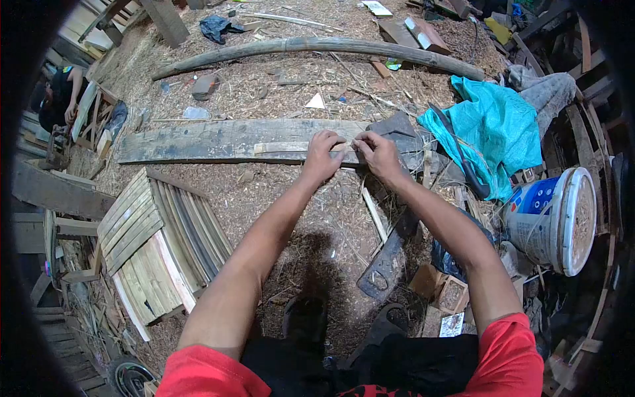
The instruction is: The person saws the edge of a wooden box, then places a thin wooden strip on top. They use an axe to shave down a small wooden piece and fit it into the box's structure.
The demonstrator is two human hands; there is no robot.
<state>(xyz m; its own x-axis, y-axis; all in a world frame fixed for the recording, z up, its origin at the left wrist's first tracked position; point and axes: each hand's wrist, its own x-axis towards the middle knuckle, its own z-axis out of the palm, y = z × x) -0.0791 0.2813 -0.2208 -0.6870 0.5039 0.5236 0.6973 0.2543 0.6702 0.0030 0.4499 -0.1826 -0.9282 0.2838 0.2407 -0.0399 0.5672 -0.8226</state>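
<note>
A thin pale wooden strip [281, 147] lies along a long weathered plank [198, 142] in front of me. My left hand [324, 155] is closed over the strip's right end, thumb and fingers together. Just to its right, my right hand [380, 153] is closed in a pinch above the same plank; what its fingertips hold is too small to name. The two hands are close together. Behind my right hand, a dark flat metal piece [394, 126] rests on the plank's right end.
A slatted wooden piece [159, 238] stands at left, a handsaw [390, 261] lies below my right hand. At right are a teal sheet [496, 126] and a white bucket [555, 218]. A curved pole [317, 45] lies beyond; another person [63, 96] sits far left.
</note>
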